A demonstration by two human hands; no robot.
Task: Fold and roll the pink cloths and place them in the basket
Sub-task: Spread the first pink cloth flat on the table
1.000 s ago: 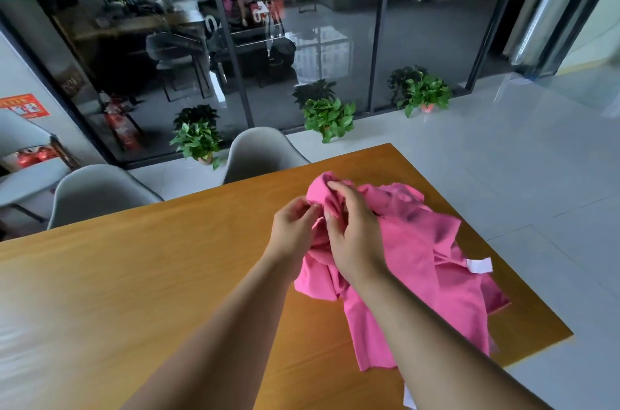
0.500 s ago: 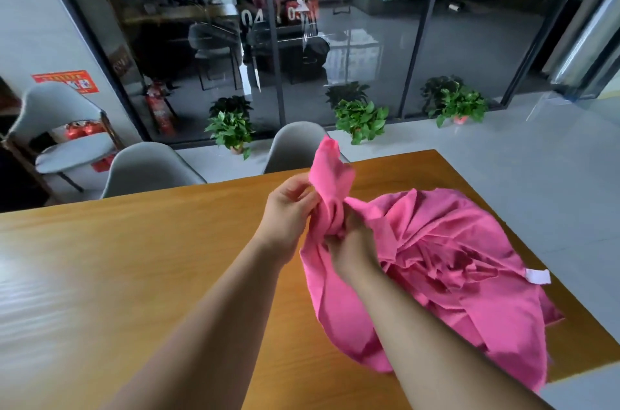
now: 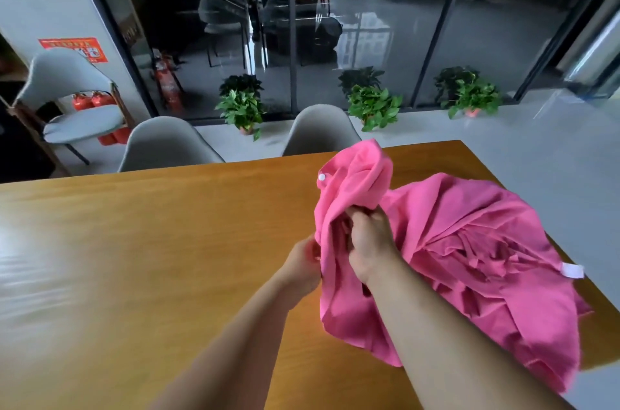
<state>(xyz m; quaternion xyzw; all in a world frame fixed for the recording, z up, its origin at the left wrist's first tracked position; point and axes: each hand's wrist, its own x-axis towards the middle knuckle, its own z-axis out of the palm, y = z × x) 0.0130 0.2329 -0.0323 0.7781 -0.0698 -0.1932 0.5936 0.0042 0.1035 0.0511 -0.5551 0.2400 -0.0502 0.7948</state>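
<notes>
Right hand (image 3: 372, 248): near right over the desk, fingers curled deep into a bunched fold of the pink cloth (image 3: 355, 195) and clamped on it.
Left hand (image 3: 302, 263): just left of the right hand, the two close together. Its fingertips pinch the cloth's left edge and are partly hidden behind the fabric.
Pink cloth: crumpled. One part is lifted between the hands and rises to a soft peak. The rest spreads right as a wrinkled heap on the desk, reaching its right edge and hanging over the near right corner. Whether the heap is one piece or several cannot be told.
White snap (image 3: 322, 177): on the left edge of the raised part, near the peak.
White tag (image 3: 573, 270): at the heap's right border.
Desk (image 3: 151, 258): orange-brown wood, glossy, with pale glare on its left part.
Left shell chair (image 3: 167, 144): grey, at the desk's far edge.
Right shell chair (image 3: 318, 129): grey, at the far edge, just beyond the cloth's peak.
Third chair (image 3: 77, 97): grey, apart at far left by the wall.
Fire extinguishers (image 3: 89, 101): red, on the floor behind the third chair.
Pots: three stand on the floor along the glass wall (image 3: 369, 23), each holding leafy green: left plant (image 3: 242, 107), middle plant (image 3: 374, 104), right plant (image 3: 471, 94).
Red poster (image 3: 75, 49): on the far left wall.
</notes>
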